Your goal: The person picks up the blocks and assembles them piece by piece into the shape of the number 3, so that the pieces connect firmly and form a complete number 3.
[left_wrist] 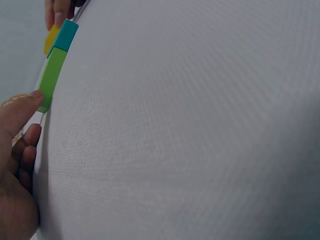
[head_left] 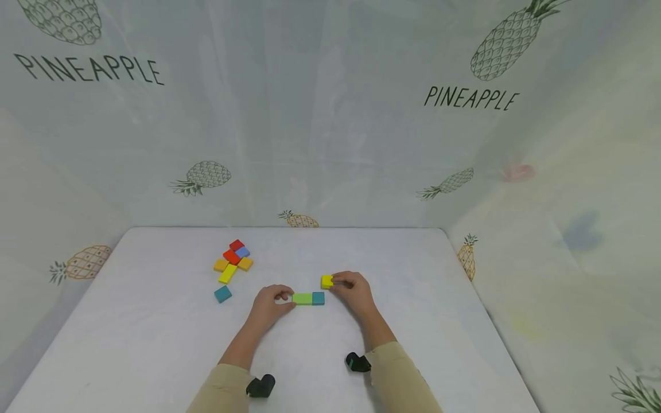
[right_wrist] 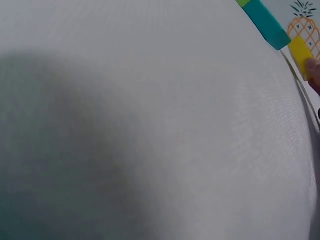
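On the white table a green block lies end to end with a teal block, the two making a short row. My left hand grips the green block at its left end; in the left wrist view the thumb presses on that end. Just behind and right of the teal block, my right hand pinches a yellow block between thumb and fingers. The right wrist view catches only a fingertip on the yellow block, beyond the teal one.
Toward the back left lies a loose cluster of red, blue, orange and yellow blocks. A separate teal block sits in front of them. Behind the table hangs a pineapple-print curtain.
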Motion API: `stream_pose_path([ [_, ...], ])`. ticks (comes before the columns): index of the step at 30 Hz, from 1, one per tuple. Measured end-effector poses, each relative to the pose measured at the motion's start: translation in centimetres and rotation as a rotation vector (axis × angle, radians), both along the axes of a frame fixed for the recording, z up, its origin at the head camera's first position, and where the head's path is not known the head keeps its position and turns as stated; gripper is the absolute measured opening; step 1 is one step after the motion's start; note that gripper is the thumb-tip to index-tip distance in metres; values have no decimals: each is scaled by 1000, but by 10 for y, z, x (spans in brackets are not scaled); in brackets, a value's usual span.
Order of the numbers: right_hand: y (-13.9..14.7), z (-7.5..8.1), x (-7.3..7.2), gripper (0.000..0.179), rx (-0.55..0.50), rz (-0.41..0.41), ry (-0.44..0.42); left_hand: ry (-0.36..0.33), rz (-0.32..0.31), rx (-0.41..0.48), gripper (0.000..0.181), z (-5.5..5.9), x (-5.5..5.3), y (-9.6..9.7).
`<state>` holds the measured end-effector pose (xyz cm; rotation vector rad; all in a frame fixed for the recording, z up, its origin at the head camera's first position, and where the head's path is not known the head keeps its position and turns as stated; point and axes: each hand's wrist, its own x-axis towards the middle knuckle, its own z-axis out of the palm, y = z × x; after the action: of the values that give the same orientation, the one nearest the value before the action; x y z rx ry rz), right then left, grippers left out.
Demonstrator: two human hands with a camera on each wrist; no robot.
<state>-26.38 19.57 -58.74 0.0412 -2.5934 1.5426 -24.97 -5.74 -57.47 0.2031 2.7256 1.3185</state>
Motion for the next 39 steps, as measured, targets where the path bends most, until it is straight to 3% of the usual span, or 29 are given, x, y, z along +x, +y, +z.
stream_pose_path([
  [25,1,3,0,13,89,54,17,4,0,2,25,-4,-1,-1],
  [39,1,4,1,15,84,65,-1,0,3,-2,25,-5,-2,-1],
])
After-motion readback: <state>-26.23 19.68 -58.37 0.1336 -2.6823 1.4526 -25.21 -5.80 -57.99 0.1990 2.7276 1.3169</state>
